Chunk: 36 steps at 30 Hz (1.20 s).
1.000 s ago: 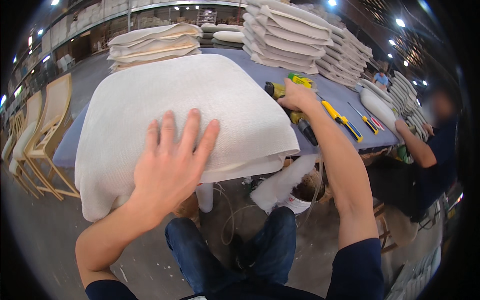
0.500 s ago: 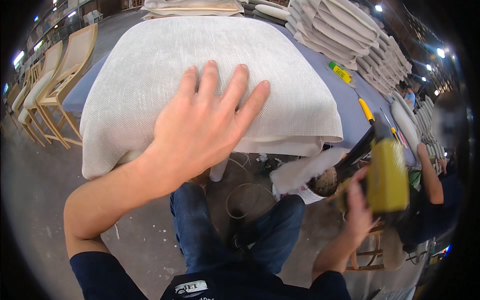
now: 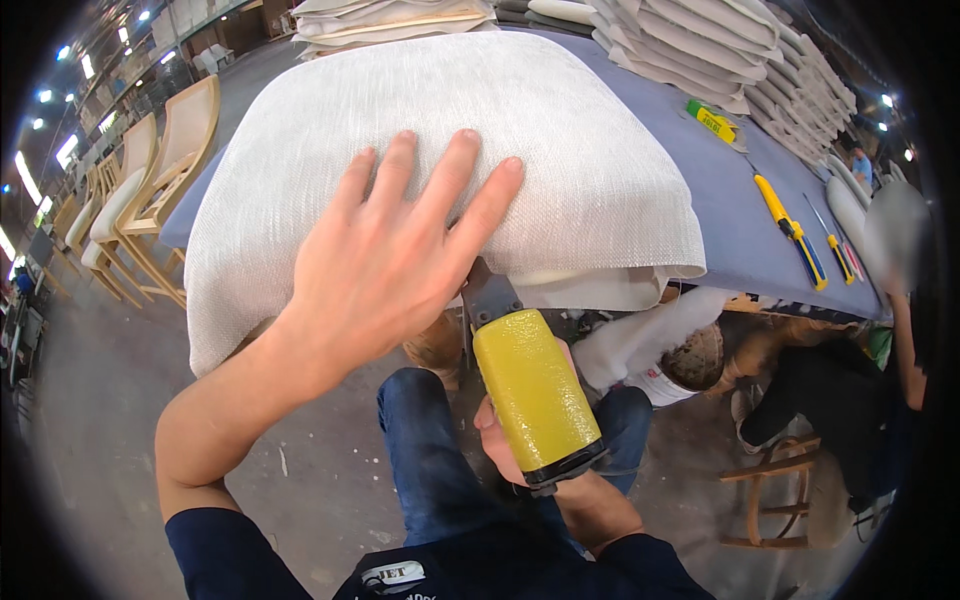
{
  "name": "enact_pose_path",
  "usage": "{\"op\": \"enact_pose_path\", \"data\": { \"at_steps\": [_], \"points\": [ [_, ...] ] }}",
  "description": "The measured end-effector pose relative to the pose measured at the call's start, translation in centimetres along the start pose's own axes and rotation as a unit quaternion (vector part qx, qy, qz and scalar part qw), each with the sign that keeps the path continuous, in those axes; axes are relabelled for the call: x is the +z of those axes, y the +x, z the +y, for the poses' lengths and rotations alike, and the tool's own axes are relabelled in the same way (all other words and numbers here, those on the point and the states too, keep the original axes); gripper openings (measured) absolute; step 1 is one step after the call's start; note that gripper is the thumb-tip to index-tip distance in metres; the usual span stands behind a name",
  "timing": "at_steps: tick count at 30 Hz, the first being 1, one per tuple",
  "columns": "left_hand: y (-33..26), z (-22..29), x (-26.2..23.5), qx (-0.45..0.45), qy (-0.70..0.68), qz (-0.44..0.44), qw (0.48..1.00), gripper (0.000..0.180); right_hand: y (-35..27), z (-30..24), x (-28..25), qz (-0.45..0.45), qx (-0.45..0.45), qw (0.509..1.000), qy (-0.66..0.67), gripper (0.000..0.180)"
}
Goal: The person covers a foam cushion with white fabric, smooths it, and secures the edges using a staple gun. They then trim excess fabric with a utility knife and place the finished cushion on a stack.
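Since half a second ago, my right hand [image 3: 520, 445] has swung the yellow staple gun [image 3: 530, 385] in from the right and brought its dark nose up under the near edge of the seat cushion [image 3: 470, 150], close beside my left hand [image 3: 385, 255]. My left hand has stayed flat on the fabric, though it now sits nearer that near edge.

My left hand lies open, fingers spread apart, palm pressing down on the off-white woven cover where it folds over the cushion's near edge. It grips nothing. My right hand is wrapped tight around the staple gun from beneath; only part of the fingers shows past the yellow body, and the gun's nose touches the underside of the cushion just below my left thumb.

The cushion fills the near left part of the worktop [image 3: 730, 210], which is covered in blue-grey cloth, and overhangs its near edge. A loose flap of fabric hangs down at the cushion's near right corner. Along the right side of the worktop lie a yellow-handled screwdriver [image 3: 788, 225] and a smaller yellow and green tool [image 3: 712, 120], well apart from my hands. Stacks of finished seat cushions [image 3: 690, 40] stand along the far edge. Wooden chairs [image 3: 150, 180] stand on the floor off the left edge. Another person [image 3: 900, 330] sits at the right edge of the worktop.
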<state>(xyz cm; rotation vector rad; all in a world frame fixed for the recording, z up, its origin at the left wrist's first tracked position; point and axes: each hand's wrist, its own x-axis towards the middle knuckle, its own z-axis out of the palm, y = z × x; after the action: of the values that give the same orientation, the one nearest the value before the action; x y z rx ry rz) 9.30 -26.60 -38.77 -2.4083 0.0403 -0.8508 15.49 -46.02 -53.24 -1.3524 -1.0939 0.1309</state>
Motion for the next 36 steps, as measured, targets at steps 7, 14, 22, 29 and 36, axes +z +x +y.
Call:
{"op": "enact_pose_path", "data": {
  "at_steps": [7, 14, 22, 29, 36],
  "points": [
    [0.2, 0.0, 0.1, 0.002, 0.013, -0.019, 1.000, 0.092, 0.2, 1.2, 0.8, 0.022, 0.038, 0.997, 0.063, 0.054],
    [0.3, -0.1, -0.5, -0.002, 0.014, -0.037, 0.999, 0.078, 2.3, -0.8, 1.7, 0.079, -0.089, 0.983, -0.137, 0.052],
    [0.4, 0.2, -0.4, 0.000, 0.015, -0.016, 1.000, 0.087, 2.0, 1.1, 0.7, 0.055, -0.150, 0.962, -0.220, 0.050],
    [0.1, -0.3, -0.8, 0.006, -0.005, -0.014, 1.000, 0.093, -2.0, 0.2, -2.0, -0.008, -0.019, 1.000, 0.009, 0.028],
    [-0.4, -0.3, -0.9, -0.003, -0.014, 0.008, 1.000, 0.088, -5.7, -4.2, -16.5, 0.139, -0.050, 0.957, -0.251, 0.053]
  ]
}}
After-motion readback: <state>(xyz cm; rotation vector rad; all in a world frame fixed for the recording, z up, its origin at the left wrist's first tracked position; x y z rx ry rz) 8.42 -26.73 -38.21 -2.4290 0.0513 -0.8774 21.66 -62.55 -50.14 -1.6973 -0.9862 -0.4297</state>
